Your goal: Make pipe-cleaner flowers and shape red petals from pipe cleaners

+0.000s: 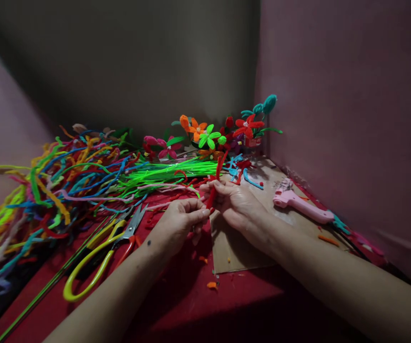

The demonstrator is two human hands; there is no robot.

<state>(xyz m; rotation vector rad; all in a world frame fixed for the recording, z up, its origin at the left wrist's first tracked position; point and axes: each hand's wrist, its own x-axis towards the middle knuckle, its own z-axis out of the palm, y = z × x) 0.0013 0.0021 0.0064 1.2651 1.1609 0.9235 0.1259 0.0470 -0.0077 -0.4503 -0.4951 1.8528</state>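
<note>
Between my two hands is a red pipe cleaner [211, 197], its upper end sticking up past my fingers. My left hand [182, 221] pinches its lower end between thumb and forefinger. Higher up, my right hand [236, 202] grips the same red piece with thumb and fingers. Part of the piece is hidden by my fingers. Just left of my left hand lie yellow-handled scissors [96, 274] with their blades apart. A bundle of bright green pipe cleaners [169, 170] lies behind my hands.
A large heap of mixed pipe cleaners [55, 186] fills the left side. Finished pipe-cleaner flowers [209, 136] stand at the back. On the right, a pink glue gun [303, 206] rests on a cardboard sheet [241, 252]. Orange scraps [212, 285] dot the red table surface [177, 305]. Walls close in behind and right.
</note>
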